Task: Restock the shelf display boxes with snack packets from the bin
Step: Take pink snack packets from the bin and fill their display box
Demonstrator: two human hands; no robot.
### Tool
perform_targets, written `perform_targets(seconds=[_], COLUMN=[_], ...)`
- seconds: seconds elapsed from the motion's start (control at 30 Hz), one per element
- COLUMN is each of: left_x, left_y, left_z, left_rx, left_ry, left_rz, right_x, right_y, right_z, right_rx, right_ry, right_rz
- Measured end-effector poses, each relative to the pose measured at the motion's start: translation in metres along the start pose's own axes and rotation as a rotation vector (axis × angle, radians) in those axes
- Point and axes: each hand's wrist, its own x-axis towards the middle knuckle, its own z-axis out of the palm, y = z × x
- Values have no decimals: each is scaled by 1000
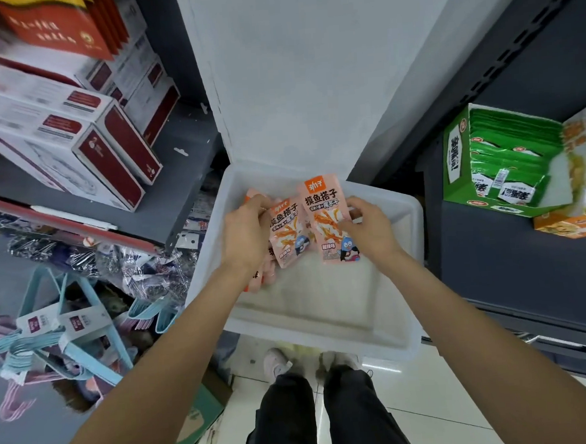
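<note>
- The white translucent plastic bin (329,326) sits below both hands, nearly bare; the last pink packets lie against its far-left wall.
- The green cardboard display box (501,171) stands on the dark shelf right of the bin, well apart.
- The left hand (247,231) has its fingers curled round a stack of pink snack packets (287,230); square their edges first.
- The right hand (371,230) pinches one pink packet (330,216) above the bin; lay it flush on the stack.
</note>
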Motion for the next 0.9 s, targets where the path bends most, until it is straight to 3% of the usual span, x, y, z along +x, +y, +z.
perform_targets(seconds=[0.2,0.43,0.67,0.9], left_x=[-17,-28,-44,-67], left_y=[55,134,233,350], left_z=[-33,-38,3,79], left_rx=[-67,-81,-85,-42], left_ry=[-95,-88,-130,-148], left_rz=[201,331,475,623], right_x=[-18,-48,-89,-106], right_y=[-23,-26,5,60], right_z=[-29,-110,-215,-336], right_rx=[4,-20,38,-114], right_ry=[145,240,227,532], right_rz=[-120,-261,-312,-295])
